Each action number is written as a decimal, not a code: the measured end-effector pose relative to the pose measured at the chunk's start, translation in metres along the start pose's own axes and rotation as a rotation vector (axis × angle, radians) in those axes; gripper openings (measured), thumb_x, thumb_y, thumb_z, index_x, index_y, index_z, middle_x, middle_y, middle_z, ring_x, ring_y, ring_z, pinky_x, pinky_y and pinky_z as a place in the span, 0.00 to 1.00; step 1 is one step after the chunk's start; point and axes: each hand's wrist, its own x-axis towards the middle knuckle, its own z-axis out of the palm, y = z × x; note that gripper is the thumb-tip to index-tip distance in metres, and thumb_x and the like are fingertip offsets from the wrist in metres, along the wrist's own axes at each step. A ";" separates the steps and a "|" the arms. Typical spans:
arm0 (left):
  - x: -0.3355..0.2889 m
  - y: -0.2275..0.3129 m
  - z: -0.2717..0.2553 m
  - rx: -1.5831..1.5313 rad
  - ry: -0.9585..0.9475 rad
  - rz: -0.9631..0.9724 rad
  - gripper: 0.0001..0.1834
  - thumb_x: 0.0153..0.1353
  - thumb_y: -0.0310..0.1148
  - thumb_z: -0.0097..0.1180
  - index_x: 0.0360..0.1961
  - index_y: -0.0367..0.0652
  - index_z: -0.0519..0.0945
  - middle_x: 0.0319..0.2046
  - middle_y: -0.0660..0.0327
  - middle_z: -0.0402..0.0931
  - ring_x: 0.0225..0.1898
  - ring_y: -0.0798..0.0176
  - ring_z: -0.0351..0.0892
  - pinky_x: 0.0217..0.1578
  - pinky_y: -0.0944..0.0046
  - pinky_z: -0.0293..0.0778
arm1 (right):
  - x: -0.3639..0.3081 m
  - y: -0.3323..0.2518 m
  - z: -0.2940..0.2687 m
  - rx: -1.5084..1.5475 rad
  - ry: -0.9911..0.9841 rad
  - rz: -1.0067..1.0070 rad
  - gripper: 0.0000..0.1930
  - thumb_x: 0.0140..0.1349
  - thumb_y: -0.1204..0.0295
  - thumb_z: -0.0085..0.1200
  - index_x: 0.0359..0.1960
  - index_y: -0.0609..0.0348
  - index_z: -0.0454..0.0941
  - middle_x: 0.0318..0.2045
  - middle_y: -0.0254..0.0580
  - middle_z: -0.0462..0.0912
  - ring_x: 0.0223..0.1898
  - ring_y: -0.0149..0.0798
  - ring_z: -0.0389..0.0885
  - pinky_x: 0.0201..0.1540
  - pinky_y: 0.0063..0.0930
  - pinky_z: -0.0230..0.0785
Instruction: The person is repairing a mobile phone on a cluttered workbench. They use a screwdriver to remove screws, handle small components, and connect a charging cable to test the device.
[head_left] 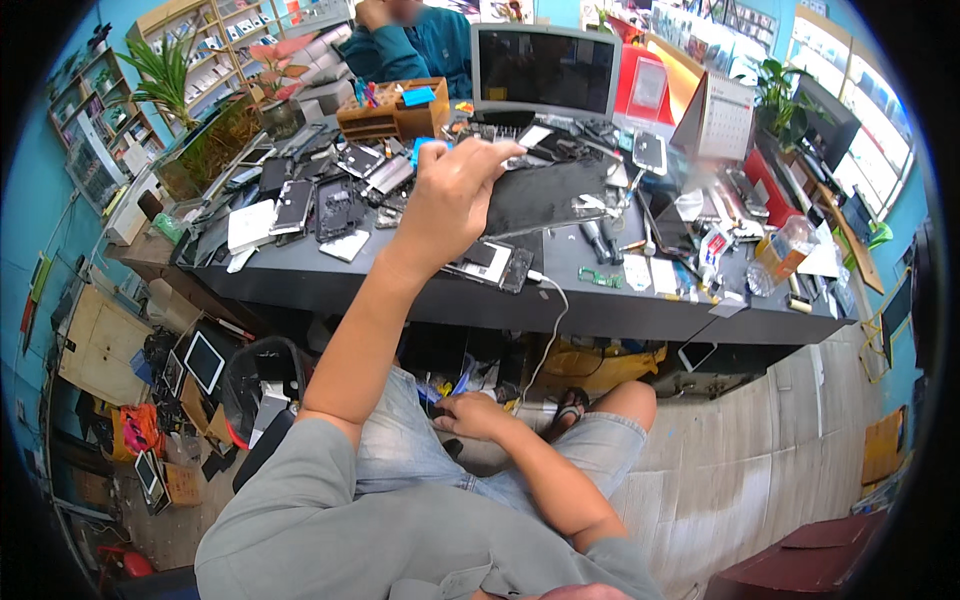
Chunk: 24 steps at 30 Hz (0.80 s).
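Observation:
My left hand (450,195) is raised over the front of the desk, its fingers bent and drawn together. Whatever lies between the fingertips is too small or hidden to make out. Just right of it a dark, flat, smeared panel (545,195) lies among the clutter; I cannot tell whether the hand touches it. Below, by the desk edge, sits an opened phone (492,264) with a white battery-like part and a white cable (563,300) beside it. Down between my knees, my right hand (476,415) is closed, near something dark and some blue pieces; its grip is partly hidden.
Phone parts and tools crowd the grey desk (340,285). A monitor (545,70), a wooden organizer (400,112) and a desk calendar (715,115) stand behind. A plastic bottle (782,250) stands at right. Across the desk sits a person (425,45). A bin (262,375) is at left.

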 end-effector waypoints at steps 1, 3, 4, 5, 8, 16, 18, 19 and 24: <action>-0.001 -0.003 0.001 0.025 0.005 -0.029 0.18 0.76 0.21 0.64 0.61 0.49 0.88 0.45 0.60 0.90 0.45 0.55 0.87 0.56 0.56 0.65 | -0.001 -0.003 -0.007 0.026 0.017 0.013 0.25 0.77 0.50 0.63 0.63 0.56 0.90 0.47 0.61 0.94 0.53 0.65 0.92 0.59 0.58 0.83; -0.006 -0.008 -0.006 0.076 0.020 -0.061 0.17 0.77 0.22 0.63 0.62 0.50 0.88 0.43 0.60 0.88 0.44 0.55 0.85 0.56 0.56 0.65 | -0.009 -0.015 -0.025 0.090 0.013 0.047 0.29 0.78 0.46 0.63 0.64 0.58 0.90 0.48 0.61 0.94 0.52 0.63 0.92 0.59 0.55 0.83; -0.008 -0.010 -0.013 0.094 0.040 -0.076 0.17 0.77 0.22 0.63 0.62 0.50 0.88 0.42 0.60 0.88 0.44 0.55 0.85 0.56 0.56 0.65 | -0.011 -0.018 -0.031 0.119 0.030 0.053 0.29 0.78 0.45 0.63 0.63 0.59 0.90 0.47 0.60 0.94 0.50 0.61 0.93 0.57 0.52 0.84; -0.009 -0.007 -0.017 0.100 0.059 -0.090 0.17 0.77 0.22 0.62 0.62 0.50 0.87 0.42 0.61 0.87 0.44 0.56 0.85 0.56 0.56 0.65 | -0.015 -0.021 -0.037 0.148 0.051 0.071 0.29 0.78 0.45 0.64 0.63 0.60 0.90 0.47 0.59 0.94 0.48 0.58 0.94 0.56 0.50 0.85; -0.027 0.018 -0.027 0.061 0.089 -0.148 0.15 0.77 0.23 0.63 0.61 0.50 0.88 0.41 0.62 0.87 0.43 0.57 0.84 0.55 0.56 0.65 | -0.029 -0.055 -0.077 0.754 0.228 0.127 0.22 0.78 0.55 0.71 0.62 0.61 0.91 0.40 0.42 0.95 0.36 0.30 0.90 0.43 0.32 0.84; -0.111 0.126 -0.029 -0.167 0.069 -0.279 0.12 0.76 0.25 0.66 0.57 0.46 0.90 0.46 0.60 0.92 0.44 0.56 0.88 0.56 0.55 0.69 | -0.082 -0.143 -0.143 1.195 1.095 -0.127 0.19 0.81 0.70 0.69 0.65 0.68 0.82 0.55 0.44 0.91 0.51 0.36 0.90 0.55 0.32 0.85; -0.129 0.141 -0.028 -0.228 0.037 -0.325 0.13 0.75 0.25 0.67 0.58 0.45 0.90 0.44 0.62 0.92 0.42 0.59 0.88 0.55 0.56 0.68 | -0.088 -0.161 -0.144 1.103 1.215 -0.033 0.14 0.80 0.72 0.70 0.60 0.67 0.86 0.54 0.41 0.92 0.51 0.32 0.89 0.55 0.29 0.82; -0.136 0.147 -0.029 -0.241 0.023 -0.350 0.13 0.75 0.25 0.68 0.58 0.45 0.90 0.44 0.62 0.92 0.42 0.60 0.88 0.55 0.56 0.68 | -0.088 -0.170 -0.144 1.068 1.248 -0.003 0.13 0.79 0.73 0.70 0.58 0.66 0.87 0.53 0.39 0.92 0.51 0.31 0.89 0.55 0.28 0.82; -0.163 0.148 -0.038 -0.249 -0.078 -0.344 0.09 0.71 0.26 0.72 0.51 0.44 0.91 0.41 0.62 0.92 0.41 0.60 0.87 0.53 0.55 0.67 | -0.098 -0.165 -0.124 0.849 1.267 0.037 0.09 0.77 0.77 0.70 0.55 0.66 0.89 0.50 0.38 0.93 0.49 0.29 0.89 0.54 0.27 0.81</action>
